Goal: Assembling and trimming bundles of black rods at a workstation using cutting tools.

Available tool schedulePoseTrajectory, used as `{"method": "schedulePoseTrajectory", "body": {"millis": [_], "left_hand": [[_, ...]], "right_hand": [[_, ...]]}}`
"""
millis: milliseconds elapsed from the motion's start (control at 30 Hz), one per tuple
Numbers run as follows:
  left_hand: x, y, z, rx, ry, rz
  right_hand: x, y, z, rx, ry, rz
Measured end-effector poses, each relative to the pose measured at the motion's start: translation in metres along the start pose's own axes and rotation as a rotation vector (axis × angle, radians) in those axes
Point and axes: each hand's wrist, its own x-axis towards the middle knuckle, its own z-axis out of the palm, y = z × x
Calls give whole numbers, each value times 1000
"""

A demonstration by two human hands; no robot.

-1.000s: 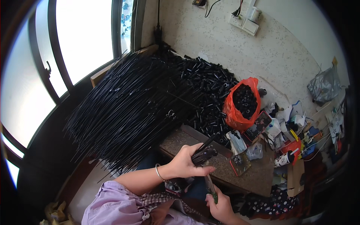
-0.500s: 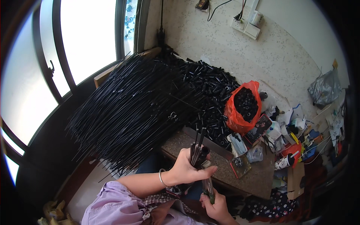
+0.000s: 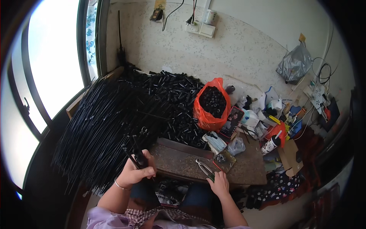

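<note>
"Where is the bundle of black pieces (image 3: 138, 158)?"

"In the person's left hand (image 3: 138, 171), fingers wrapped round it, raised near the left end of the worktop's (image 3: 248, 170) bare front edge."

"And the right hand (image 3: 220, 184)?"

"Curled about the green-handled pliers (image 3: 205, 167), whose metal end reaches over the worktop by the front edge. Whether they touch it, one cannot tell."

"What lies around them?"

"A flat case (image 3: 230, 165) just beside the pliers; a long strip (image 3: 185, 148) farther left. Long black rods (image 3: 103, 131) cover the left end and jut past the front edge. Short black tubes (image 3: 173, 87) heap toward the back edge, with a red bag (image 3: 209, 124) at their right and a phone (image 3: 231, 121) beside it."
</note>
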Motion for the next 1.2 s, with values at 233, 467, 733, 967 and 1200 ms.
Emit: {"method": "schedulePoseTrajectory", "body": {"millis": [233,467,733,967,1200], "left_hand": [[24,39,-17,-993,210,535],[-52,-127,15,-1140,381,-286],[-108,-245,6,-538,320,-1345],[1,-100,45,517,-142,-169],[26,-54,85,913,82,273]], "right_hand": [[2,8,-20,473,17,-176],[-12,-20,-157,2089,658,-657],[-18,-107,-135,1677,734,-226],[-8,-99,-93,1926,13,-121],[5,-117,-95,1604,191,-128]]}}
